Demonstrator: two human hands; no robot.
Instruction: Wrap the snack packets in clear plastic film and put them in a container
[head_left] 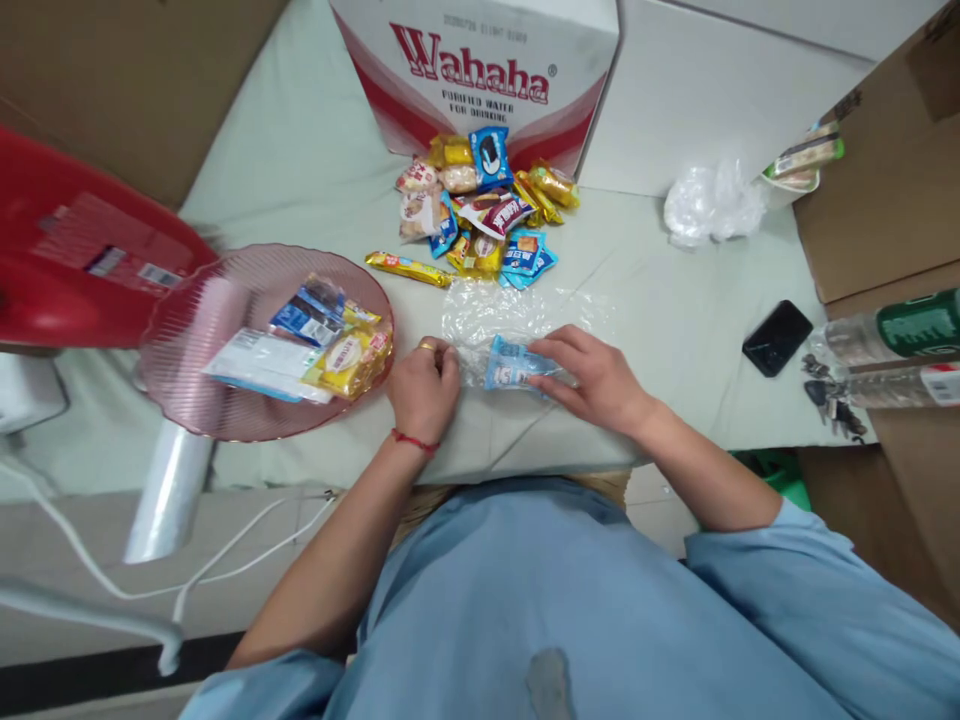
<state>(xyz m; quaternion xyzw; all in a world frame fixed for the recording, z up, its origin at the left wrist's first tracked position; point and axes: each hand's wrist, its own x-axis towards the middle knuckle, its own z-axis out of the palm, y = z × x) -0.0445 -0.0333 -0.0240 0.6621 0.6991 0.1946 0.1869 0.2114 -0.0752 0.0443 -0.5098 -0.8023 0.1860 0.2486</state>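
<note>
A light blue snack packet [510, 364] lies at the near edge of a clear plastic bag [517, 308] spread on the cloth. My right hand [589, 375] has its thumb and fingers around the packet's right end. Just left of the packet, my left hand [427, 385] is closed, its curled fingers at the bag's left edge; the fingertips are hidden. Beside that hand stands a pink ribbed plate [172, 385] holding a yellow snack packet [349, 362], a blue packet [309, 312] and a white packet [259, 362]. A pile of wrapped snacks [487, 215] lies beyond the bag.
Behind the pile is a Wahaha carton [480, 70]. A clear plastic roll [169, 490] sticks out under the plate, near a red object [82, 245]. To the right are crumpled plastic [712, 205], a black phone [778, 338], keys [832, 395] and bottles [915, 330].
</note>
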